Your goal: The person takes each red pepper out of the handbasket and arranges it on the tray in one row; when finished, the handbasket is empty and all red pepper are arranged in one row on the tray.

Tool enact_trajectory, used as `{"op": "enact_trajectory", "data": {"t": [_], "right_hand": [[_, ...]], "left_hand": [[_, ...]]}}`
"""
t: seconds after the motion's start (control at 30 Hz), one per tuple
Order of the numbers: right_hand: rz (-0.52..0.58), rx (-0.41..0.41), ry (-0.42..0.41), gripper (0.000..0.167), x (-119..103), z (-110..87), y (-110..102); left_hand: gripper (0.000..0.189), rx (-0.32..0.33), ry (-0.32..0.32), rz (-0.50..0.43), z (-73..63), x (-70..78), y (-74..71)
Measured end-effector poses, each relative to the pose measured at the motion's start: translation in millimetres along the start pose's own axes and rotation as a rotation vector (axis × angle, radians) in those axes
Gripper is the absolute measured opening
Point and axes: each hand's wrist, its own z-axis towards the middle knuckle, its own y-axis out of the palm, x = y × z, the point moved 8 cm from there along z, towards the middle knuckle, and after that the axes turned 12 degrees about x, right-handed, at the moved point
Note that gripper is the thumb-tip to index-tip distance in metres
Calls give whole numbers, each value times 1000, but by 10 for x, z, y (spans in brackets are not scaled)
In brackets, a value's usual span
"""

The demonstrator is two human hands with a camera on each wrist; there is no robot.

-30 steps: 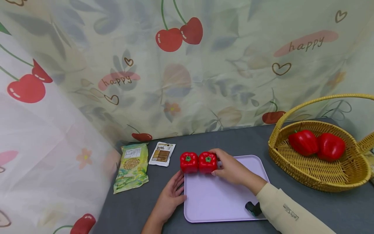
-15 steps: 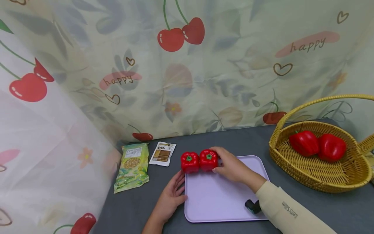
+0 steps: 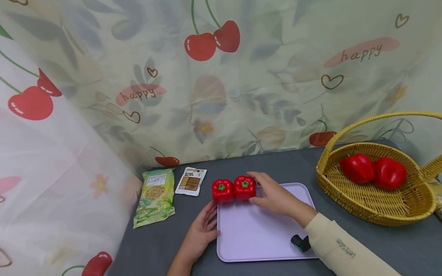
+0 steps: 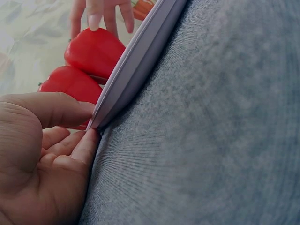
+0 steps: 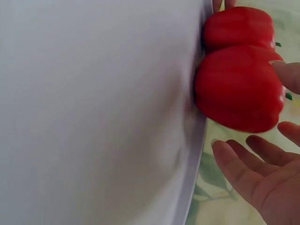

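Two red bell peppers with green stems, the left pepper [image 3: 222, 191] and the right pepper [image 3: 244, 188], stand side by side at the back left corner of a pale purple tray [image 3: 255, 234]. My right hand [image 3: 272, 195] is around the right side of the right pepper. In the right wrist view its thumb [image 5: 288, 75] overlaps that pepper, while the other fingers are spread apart from it. My left hand [image 3: 200, 232] lies along the tray's left side, thumb and fingertips at the rim, just below the left pepper. Its fingers are loosely extended.
A wicker basket [image 3: 373, 214] with a tall handle holds two more red bell peppers [image 3: 373, 171] on the right. A green-yellow packet [image 3: 155, 197] and a small white-brown packet [image 3: 191, 181] lie left of the tray. A black object [image 3: 300, 243] shows beside the right sleeve.
The right pepper has shifted slightly toward the back with my right hand, and the hand's fingers now stand a little farther from it. My left hand has stayed in place.
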Motion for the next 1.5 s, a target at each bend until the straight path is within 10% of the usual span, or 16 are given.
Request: {"op": "enact_trajectory", "data": {"t": [1.5], "right_hand": [[413, 294, -221, 58, 142, -627, -1785]], "left_hand": [[96, 12, -22, 10, 1, -27, -27]]}}
